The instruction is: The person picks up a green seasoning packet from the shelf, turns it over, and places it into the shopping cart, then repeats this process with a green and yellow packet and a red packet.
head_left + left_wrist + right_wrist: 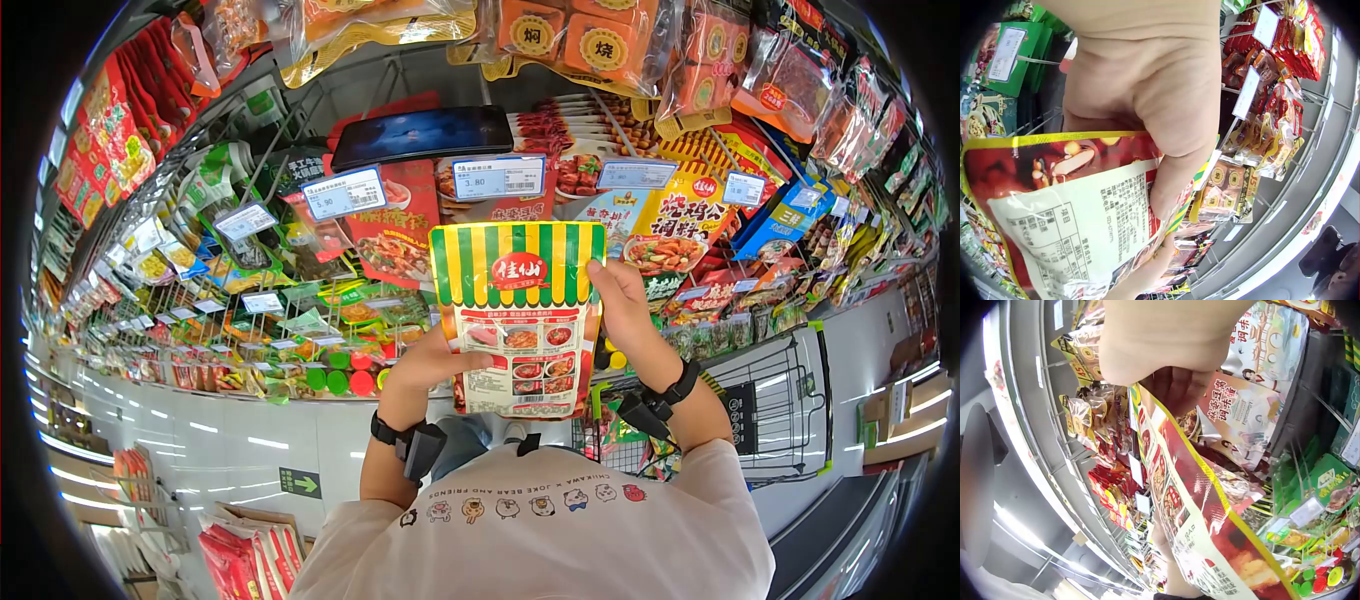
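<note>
A seasoning packet (520, 320) with a green and yellow striped top is held up in front of the chest, its printed panel facing the head view. The left hand (432, 364) grips its lower left edge, thumb across the front. At the upper right edge the right hand (622, 300) pinches it, thumb on the front. In the left wrist view the left hand (1141, 94) holds the packet (1079, 212) by its edge. The right wrist view shows the right hand (1172, 356) with fingers curled behind the packet (1191, 506).
Racks of hanging packets with price tags (497, 177) stand ahead, and a dark screen (424, 134) is mounted among them. Bottles with green and red caps (338, 382) line the lower shelf. A shopping cart (770, 410) stands at the right; red packets (245, 560) lie lower left.
</note>
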The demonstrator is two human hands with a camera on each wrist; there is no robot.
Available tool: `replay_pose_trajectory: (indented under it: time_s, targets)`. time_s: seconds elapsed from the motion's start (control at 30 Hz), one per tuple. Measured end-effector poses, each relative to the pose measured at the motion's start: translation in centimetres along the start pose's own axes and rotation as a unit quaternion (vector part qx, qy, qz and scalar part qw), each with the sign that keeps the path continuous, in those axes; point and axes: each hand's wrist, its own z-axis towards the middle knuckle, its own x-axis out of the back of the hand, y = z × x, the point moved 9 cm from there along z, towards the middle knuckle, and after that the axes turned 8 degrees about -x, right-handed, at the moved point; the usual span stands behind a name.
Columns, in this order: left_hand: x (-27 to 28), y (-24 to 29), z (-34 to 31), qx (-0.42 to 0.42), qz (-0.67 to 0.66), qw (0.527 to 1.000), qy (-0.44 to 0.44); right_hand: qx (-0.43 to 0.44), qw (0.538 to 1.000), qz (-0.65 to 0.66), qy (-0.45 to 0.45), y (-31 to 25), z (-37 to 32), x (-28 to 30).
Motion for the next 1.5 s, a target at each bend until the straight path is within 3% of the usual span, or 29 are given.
replay_pose_trajectory:
  time_s: [0.2, 0.43, 1.03, 1.5]
  targets:
    - [-0.2, 0.0, 0.1, -0.03, -0.01, 0.999, -0.013, -0.001, 0.999, 0.048, -0.004, -0.7, -0.3, -0.6]
    - [0.0, 0.2, -0.2, -0.009, -0.014, 1.0, -0.004, -0.002, 0.997, 0.078, -0.028, -1.2, -0.5, -1.4]
    - [0.5, 0.2, -0.1, 0.008, 0.005, 0.999, 0.038, 0.062, 0.998, -0.014, -0.023, -2.7, -0.8, -1.2]
    - [0.3, 0.2, 0.1, 0.023, 0.017, 0.998, 0.048, 0.057, 0.998, -0.029, -0.01, -2.3, -0.6, -0.6]
